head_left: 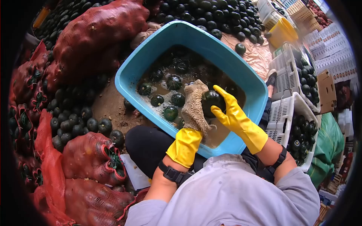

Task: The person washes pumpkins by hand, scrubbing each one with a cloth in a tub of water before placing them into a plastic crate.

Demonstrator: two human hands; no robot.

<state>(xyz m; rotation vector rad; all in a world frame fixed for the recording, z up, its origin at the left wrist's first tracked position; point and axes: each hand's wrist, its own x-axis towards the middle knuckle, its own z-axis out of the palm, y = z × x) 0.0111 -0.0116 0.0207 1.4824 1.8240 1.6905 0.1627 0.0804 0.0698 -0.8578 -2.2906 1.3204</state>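
A dark green round squash (213,102) is between my two hands above the muddy water of a blue plastic tub (124,75). My right hand (232,113), in a yellow rubber glove, curves its thumb and fingers round the squash's right side. A wet, nubby tan cloth (194,107), like a scrubbing mitt, covers my left hand (191,128) beyond its yellow glove cuff and lies against the squash's left side. The left fingers are hidden under it. Several more squashes, among them a striped one (174,82), float around the hands.
Red mesh sacks (94,37) full of produce stand on the left, beside loose squashes (71,122) on the ground. A big squash pile (211,15) lies behind the tub. White crates (281,116) of squashes, a yellow bucket (283,32) and a green sack (327,147) are at right.
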